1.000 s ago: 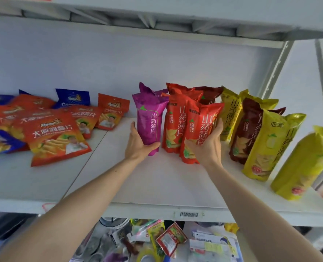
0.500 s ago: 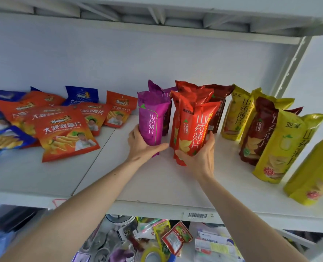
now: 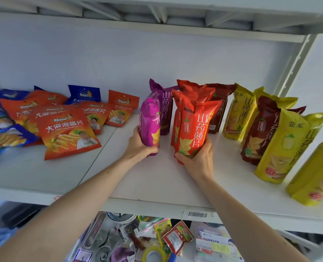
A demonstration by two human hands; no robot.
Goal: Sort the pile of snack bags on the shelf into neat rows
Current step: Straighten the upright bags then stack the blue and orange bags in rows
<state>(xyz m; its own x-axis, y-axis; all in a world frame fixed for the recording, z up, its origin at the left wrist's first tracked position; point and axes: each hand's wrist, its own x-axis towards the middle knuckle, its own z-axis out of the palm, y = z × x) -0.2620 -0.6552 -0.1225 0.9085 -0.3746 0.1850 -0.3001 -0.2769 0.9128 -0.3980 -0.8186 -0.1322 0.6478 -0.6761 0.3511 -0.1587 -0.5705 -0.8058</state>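
Two hands busy mid-shelf: left hand (image 3: 138, 146) grasps front purple bag (image 3: 150, 121), twisted sideways; right hand (image 3: 199, 157) cups base of front red bag (image 3: 193, 129). Risk: tall bags stand close, nudge topples row behind. Flat orange-blue pile (image 3: 49, 118) at left unsorted.

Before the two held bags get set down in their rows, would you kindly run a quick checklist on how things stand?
1. Left hand grips the purple bag: ok.
2. Right hand grips the front red bag near its base: ok.
3. Purple bag upright: not ok, it tilts.
4. Second purple bag stands behind to line up with: ok.
5. Bare shelf in front: ok.
6. Flat orange bags on the left sorted: not ok, piled.
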